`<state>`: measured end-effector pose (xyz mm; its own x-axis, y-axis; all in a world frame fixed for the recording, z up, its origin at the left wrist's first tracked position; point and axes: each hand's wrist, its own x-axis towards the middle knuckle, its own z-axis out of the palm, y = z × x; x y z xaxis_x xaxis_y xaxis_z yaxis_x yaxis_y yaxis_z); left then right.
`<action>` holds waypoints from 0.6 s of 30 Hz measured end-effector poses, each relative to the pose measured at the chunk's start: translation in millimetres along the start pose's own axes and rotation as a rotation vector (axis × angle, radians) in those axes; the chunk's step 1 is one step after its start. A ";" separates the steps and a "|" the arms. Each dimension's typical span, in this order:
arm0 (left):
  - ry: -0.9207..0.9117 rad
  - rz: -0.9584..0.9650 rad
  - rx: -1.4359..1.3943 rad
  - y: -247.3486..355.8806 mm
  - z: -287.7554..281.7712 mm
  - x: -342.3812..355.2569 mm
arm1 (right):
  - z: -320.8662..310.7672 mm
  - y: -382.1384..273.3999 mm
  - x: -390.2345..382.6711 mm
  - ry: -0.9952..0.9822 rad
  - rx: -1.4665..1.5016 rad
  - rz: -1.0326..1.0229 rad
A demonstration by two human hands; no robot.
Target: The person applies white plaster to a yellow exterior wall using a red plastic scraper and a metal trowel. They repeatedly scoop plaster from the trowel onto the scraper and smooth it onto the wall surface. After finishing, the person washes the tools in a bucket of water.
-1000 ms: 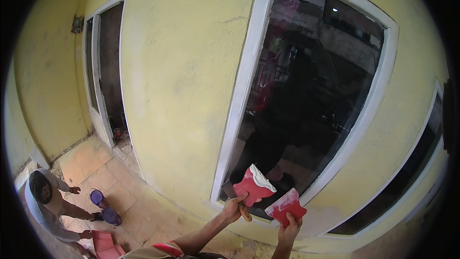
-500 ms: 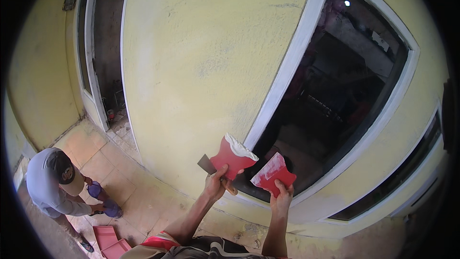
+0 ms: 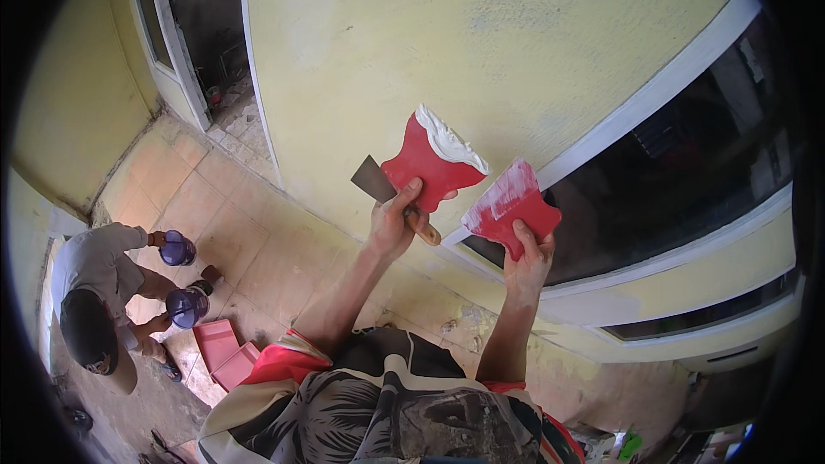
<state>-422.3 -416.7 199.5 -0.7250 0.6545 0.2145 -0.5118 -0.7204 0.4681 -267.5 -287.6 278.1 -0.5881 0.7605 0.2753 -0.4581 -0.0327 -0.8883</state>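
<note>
My left hand (image 3: 394,223) grips a red plastic spreader (image 3: 423,167) with thick white paste along its upper edge, along with a metal scraper (image 3: 373,179) whose wooden handle (image 3: 427,228) sticks out below my fingers. Just right of it, my right hand (image 3: 528,253) holds a second red spreader (image 3: 516,206), its face streaked with thinner white residue, thumb pressed on it. Both tools are raised in front of the yellow wall (image 3: 481,43) and the lower corner of a white-framed dark window (image 3: 653,189).
At left, a person (image 3: 103,301) bends over two purple buckets (image 3: 176,249) (image 3: 187,308), a hand on each. Two red trays (image 3: 218,344) lie on the tiled floor (image 3: 241,232) beside them. A white-framed doorway (image 3: 206,26) is at upper left; a narrow window (image 3: 696,309) is at right.
Both my hands have risen in the picture with the spreaders, and the view has tipped down toward the floor. The other person's hands have moved onto the buckets, which now hang apart.
</note>
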 end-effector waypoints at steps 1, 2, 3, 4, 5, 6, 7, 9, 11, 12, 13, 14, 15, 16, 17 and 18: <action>0.017 0.010 0.005 0.4 -2.3 0.2 | 0.4 1.7 1.3 -0.015 0.005 0.012; 0.035 0.022 0.011 -0.2 -3.6 -1.1 | -4.6 4.6 3.8 -0.042 -0.018 0.026; 0.047 0.021 0.013 1.9 -1.9 -2.1 | -8.0 7.7 9.8 -0.075 -0.031 0.040; 0.059 0.020 0.015 3.9 1.3 -3.2 | -10.8 10.1 14.7 -0.109 -0.044 0.054; 0.071 0.019 0.016 4.7 4.2 -4.0 | -13.3 11.0 17.8 -0.109 -0.039 0.068; 0.077 0.028 0.029 4.8 2.5 -2.7 | -9.4 11.3 21.0 -0.113 -0.030 0.074; 0.083 0.036 0.042 2.2 -0.7 -1.8 | -5.6 11.3 23.9 -0.116 -0.021 0.081; 0.110 0.052 0.070 -2.9 -3.7 -0.4 | 1.7 11.7 26.8 -0.093 -0.010 0.102; 0.150 0.067 0.100 -7.1 -3.5 1.4 | 8.7 11.3 28.9 -0.092 -0.001 0.110; 0.148 0.078 0.100 -8.1 -3.9 0.0 | 8.5 8.6 28.2 -0.101 -0.003 0.112; 0.144 0.087 0.101 -8.2 -4.4 -0.3 | 8.2 6.5 27.2 -0.109 -0.005 0.113; 0.139 0.096 0.101 -8.2 -4.2 -2.0 | 8.6 5.1 26.3 -0.112 0.002 0.122; 0.152 0.095 0.084 -9.3 -1.7 -0.5 | 8.4 3.1 29.9 -0.114 0.005 0.115; 0.165 0.094 0.067 -9.1 1.1 -0.6 | 7.6 1.5 32.7 -0.116 0.009 0.108; 0.177 0.092 0.051 -8.1 4.2 -1.4 | 5.6 1.9 31.8 -0.115 0.003 0.121; 0.186 0.089 0.053 -6.9 8.7 -1.4 | 3.0 3.4 30.9 -0.116 0.001 0.125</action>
<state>-413.8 -410.7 203.4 -0.8411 0.5321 0.0975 -0.4208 -0.7569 0.5000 -289.2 -266.1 284.7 -0.7137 0.6704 0.2029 -0.3771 -0.1235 -0.9179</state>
